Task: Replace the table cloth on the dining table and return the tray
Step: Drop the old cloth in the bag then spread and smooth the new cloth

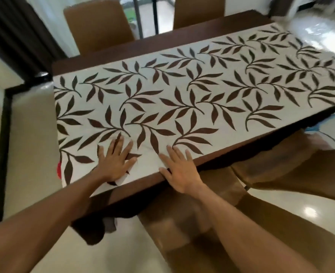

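A white table cloth (182,91) with a dark brown leaf pattern and a brown border lies spread over the dining table (107,60). My left hand (113,162) lies flat on the cloth near its front left corner, fingers spread. My right hand (179,170) presses flat on the cloth at the table's near edge, fingers spread. The brown border hangs over the near edge below my arms. No tray is in view.
Two brown chairs (97,26) stand at the far side, and two more (221,223) at the near side under my right arm. A red patch (58,170) shows at the cloth's left edge. Glossy cream floor tiles surround the table.
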The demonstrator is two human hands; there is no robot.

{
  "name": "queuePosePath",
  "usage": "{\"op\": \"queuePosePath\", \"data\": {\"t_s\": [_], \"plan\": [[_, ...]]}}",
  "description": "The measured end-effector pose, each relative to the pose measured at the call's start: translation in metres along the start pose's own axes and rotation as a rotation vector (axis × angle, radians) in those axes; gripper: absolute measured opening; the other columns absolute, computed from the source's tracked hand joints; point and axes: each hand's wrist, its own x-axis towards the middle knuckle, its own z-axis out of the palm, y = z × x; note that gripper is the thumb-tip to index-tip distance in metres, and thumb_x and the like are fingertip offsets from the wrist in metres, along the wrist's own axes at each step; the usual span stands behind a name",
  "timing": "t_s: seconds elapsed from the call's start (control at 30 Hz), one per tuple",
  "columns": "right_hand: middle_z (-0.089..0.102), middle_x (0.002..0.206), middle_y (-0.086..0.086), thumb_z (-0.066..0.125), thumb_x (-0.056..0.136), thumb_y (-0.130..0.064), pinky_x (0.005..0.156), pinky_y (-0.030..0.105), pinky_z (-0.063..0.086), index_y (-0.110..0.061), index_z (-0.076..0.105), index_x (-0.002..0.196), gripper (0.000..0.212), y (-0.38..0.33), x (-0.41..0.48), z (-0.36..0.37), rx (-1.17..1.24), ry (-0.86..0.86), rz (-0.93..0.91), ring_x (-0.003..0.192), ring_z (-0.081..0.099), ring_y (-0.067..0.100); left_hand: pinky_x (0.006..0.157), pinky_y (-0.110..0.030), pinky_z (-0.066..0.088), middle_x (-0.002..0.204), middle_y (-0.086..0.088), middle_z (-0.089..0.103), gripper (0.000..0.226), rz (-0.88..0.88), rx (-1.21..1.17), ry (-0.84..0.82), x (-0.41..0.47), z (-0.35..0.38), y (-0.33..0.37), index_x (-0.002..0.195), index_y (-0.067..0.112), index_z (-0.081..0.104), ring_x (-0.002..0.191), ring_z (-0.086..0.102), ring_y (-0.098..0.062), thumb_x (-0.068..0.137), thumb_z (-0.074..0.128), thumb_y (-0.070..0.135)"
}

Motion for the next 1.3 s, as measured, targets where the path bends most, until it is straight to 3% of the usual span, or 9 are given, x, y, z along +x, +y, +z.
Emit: {"op": "queuePosePath", "data": {"t_s": [0.17, 0.3, 0.43, 0.57, 0.73, 0.83, 0.9, 1.03, 1.3], "plan": [[-0.002, 0.17, -0.002, 0.014, 0.104, -0.062, 0.125, 0.057, 0.002, -0.041, 0.013, 0.159, 0.059, 0.075, -0.023, -0.015, -0.034, 0.047, 0.058, 0.157, -0.005, 0.024, 0.115, -0.062, -0.015, 0.16, 0.004, -0.032, 0.069, -0.166, -0.083, -0.058, -0.006, -0.001, 0.02, 0.153, 0.043, -0.016, 0.148, -0.027, -0.021, 0.096, 0.012, 0.069], [0.001, 0.17, 0.0, 0.016, 0.104, -0.063, 0.121, 0.059, -0.004, -0.039, 0.015, 0.159, 0.06, 0.15, -0.044, -0.04, -0.054, 0.065, 0.184, 0.157, -0.003, 0.024, 0.117, -0.063, -0.006, 0.166, -0.002, -0.015, 0.07, -0.276, -0.25, 0.09, -0.023, 0.01, 0.078, 0.157, 0.035, -0.004, 0.152, -0.015, -0.026, 0.099, 0.021, 0.063], [0.022, 0.167, 0.003, 0.019, 0.106, -0.058, 0.121, 0.063, 0.015, -0.031, 0.032, 0.154, 0.057, 0.171, -0.021, -0.066, -0.012, 0.164, 0.021, 0.155, 0.014, 0.025, 0.119, -0.06, -0.002, 0.165, 0.003, -0.013, 0.064, -0.149, -0.177, 0.153, -0.038, 0.022, 0.141, 0.157, 0.039, -0.002, 0.153, -0.012, -0.022, 0.1, 0.017, 0.061], [0.004, 0.17, 0.004, 0.012, 0.105, -0.061, 0.122, 0.062, 0.002, -0.033, 0.016, 0.16, 0.062, 0.197, -0.011, -0.059, -0.025, 0.013, -0.081, 0.157, -0.001, 0.027, 0.12, -0.058, 0.004, 0.164, 0.004, -0.016, 0.067, -0.334, -0.128, 0.125, -0.068, 0.039, 0.165, 0.156, 0.04, -0.008, 0.153, -0.009, -0.022, 0.097, 0.013, 0.065], [0.001, 0.17, 0.002, 0.011, 0.103, -0.064, 0.122, 0.063, -0.003, -0.035, 0.014, 0.16, 0.064, 0.229, -0.05, -0.059, -0.099, -0.101, -0.348, 0.157, -0.002, 0.027, 0.111, -0.06, 0.033, 0.16, -0.008, 0.029, 0.062, -0.666, -0.251, 0.189, -0.116, 0.052, 0.194, 0.153, 0.026, 0.032, 0.145, 0.03, -0.033, 0.1, 0.03, 0.058], [0.013, 0.169, 0.001, 0.016, 0.103, -0.062, 0.124, 0.059, 0.004, -0.035, 0.023, 0.157, 0.061, 0.263, -0.061, -0.082, -0.071, -0.14, -0.4, 0.156, 0.009, 0.025, 0.085, -0.047, 0.051, 0.115, -0.006, 0.066, 0.044, -0.775, -0.358, 0.363, -0.098, 0.029, 0.254, 0.116, 0.022, 0.065, 0.106, 0.063, -0.03, 0.099, 0.038, 0.053], [0.018, 0.168, 0.002, 0.02, 0.104, -0.061, 0.124, 0.057, 0.009, -0.033, 0.025, 0.157, 0.06, 0.296, -0.06, -0.1, -0.042, -0.122, -0.384, 0.155, 0.013, 0.026, 0.073, -0.036, 0.05, 0.091, 0.003, 0.066, 0.036, -0.732, -0.406, 0.445, -0.076, 0.01, 0.307, 0.097, 0.024, 0.066, 0.088, 0.064, -0.022, 0.099, 0.04, 0.049], [0.016, 0.168, 0.003, 0.025, 0.103, -0.059, 0.123, 0.059, 0.01, -0.034, 0.018, 0.158, 0.061, 0.361, -0.05, -0.124, -0.041, -0.089, -0.334, 0.156, 0.009, 0.026, 0.069, -0.029, 0.052, 0.085, 0.009, 0.065, 0.024, -0.492, -0.407, 0.533, -0.021, -0.019, 0.405, 0.09, 0.021, 0.066, 0.08, 0.06, -0.01, 0.096, 0.052, 0.04], [0.009, 0.17, 0.001, 0.022, 0.105, -0.058, 0.125, 0.053, 0.012, -0.038, 0.017, 0.158, 0.058, 0.512, -0.081, -0.145, -0.154, -0.062, -0.199, 0.156, 0.007, 0.024, 0.113, -0.046, 0.035, 0.142, -0.008, 0.055, 0.038, -0.186, -0.438, 0.547, 0.094, -0.013, 0.518, 0.127, 0.015, 0.063, 0.138, 0.041, -0.03, 0.091, 0.061, 0.027]]}}
